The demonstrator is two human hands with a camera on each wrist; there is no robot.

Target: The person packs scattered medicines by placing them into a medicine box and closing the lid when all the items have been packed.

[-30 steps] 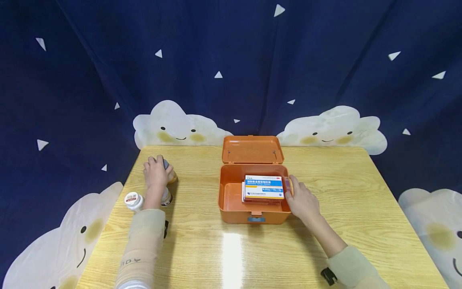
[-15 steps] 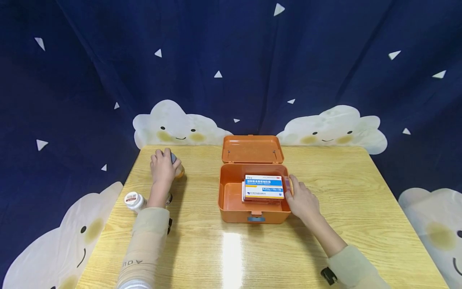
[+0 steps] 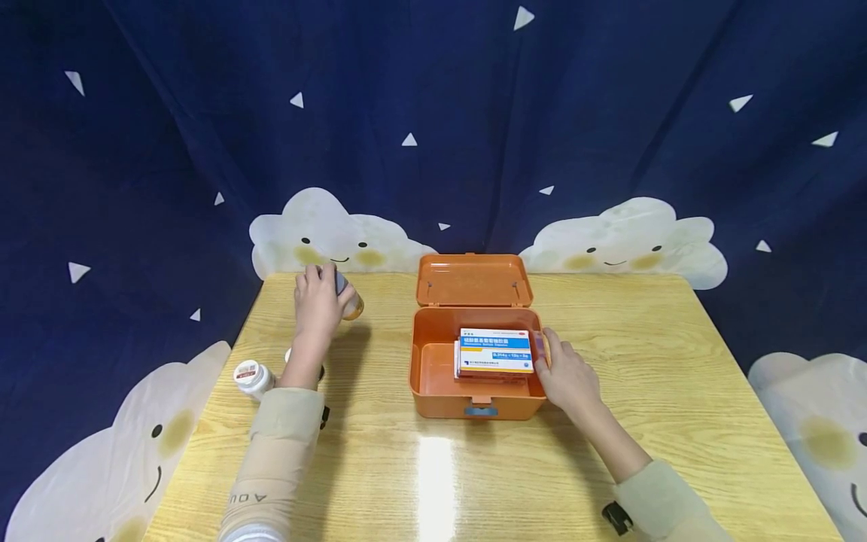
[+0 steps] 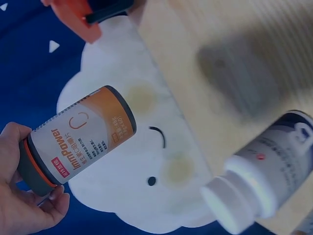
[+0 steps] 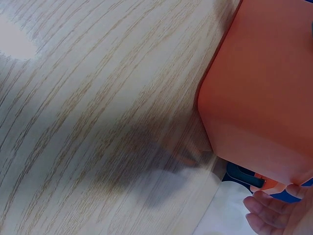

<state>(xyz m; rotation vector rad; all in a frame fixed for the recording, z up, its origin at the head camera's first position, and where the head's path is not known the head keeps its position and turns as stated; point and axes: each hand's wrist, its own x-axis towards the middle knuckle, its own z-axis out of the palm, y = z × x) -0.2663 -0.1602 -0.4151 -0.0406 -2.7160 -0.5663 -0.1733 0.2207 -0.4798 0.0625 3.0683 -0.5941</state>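
Observation:
My left hand point(image 3: 317, 305) holds a vitamin C tablet bottle point(image 4: 78, 139) by its dark cap, over the table's far left. The bottle is white and orange, and it is tilted. My right hand point(image 3: 569, 375) rests at the right wall of an open orange storage box point(image 3: 433, 405), its thumb at the rim. Loosely bent fingers of that hand show in the right wrist view beside the box wall point(image 5: 264, 93). Inside the box, toward its right, lies a white and blue medicine carton point(image 3: 496, 351) on top of other cartons, mostly covered.
A white pill bottle point(image 3: 254, 379) stands on the wooden table point(image 3: 379, 467), left of my left forearm. Another bottle, mostly hidden, is behind that forearm. The box's lid point(image 3: 474, 280) leans back toward the dark blue curtain point(image 3: 474, 113).
My left hand has lifted the vitamin C bottle and carried it right and toward the back. My right hand and the orange box have stayed in place.

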